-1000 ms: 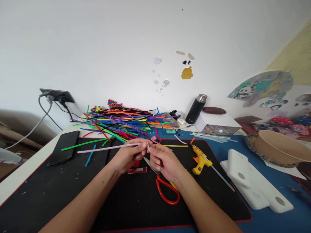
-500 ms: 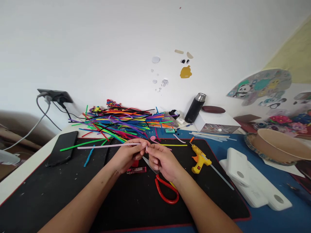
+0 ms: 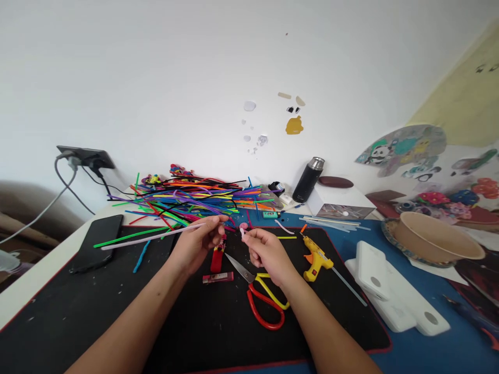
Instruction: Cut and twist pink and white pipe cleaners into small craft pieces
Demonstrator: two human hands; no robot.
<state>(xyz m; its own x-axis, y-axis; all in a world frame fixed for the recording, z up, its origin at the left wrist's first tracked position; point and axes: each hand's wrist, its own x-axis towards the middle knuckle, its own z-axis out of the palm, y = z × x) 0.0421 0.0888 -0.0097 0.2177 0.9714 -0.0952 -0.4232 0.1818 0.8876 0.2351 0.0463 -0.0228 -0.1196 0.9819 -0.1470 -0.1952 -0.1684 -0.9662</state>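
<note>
A long pale pink pipe cleaner (image 3: 144, 238) stretches out to the left from my left hand (image 3: 198, 243), whose thumb and fingers are pinched on it. My right hand (image 3: 268, 254) is closed too, with a short pale pipe cleaner piece (image 3: 242, 232) poking up from its fingertips. A gap separates the two hands. Just behind the right fingertips lies a small pink coil (image 3: 244, 226). Beneath and between my hands, on the black mat (image 3: 195, 332), are scissors (image 3: 267, 306) with one red and one yellow handle, a pink-red lighter (image 3: 218, 278) and a red item (image 3: 217, 258).
A heap of coloured pipe cleaners (image 3: 195, 197) lies along the wall. At right are a yellow glue gun (image 3: 315, 259), white power banks (image 3: 397, 296) and a beige bowl (image 3: 440, 236). A black bottle (image 3: 307, 181) stands at the back; a black phone (image 3: 97, 241) lies left.
My hands have moved apart from their meeting point. The long pipe cleaner went left and tilted with my left hand, and a short pale piece now shows at my right fingertips. The view shifted slightly.
</note>
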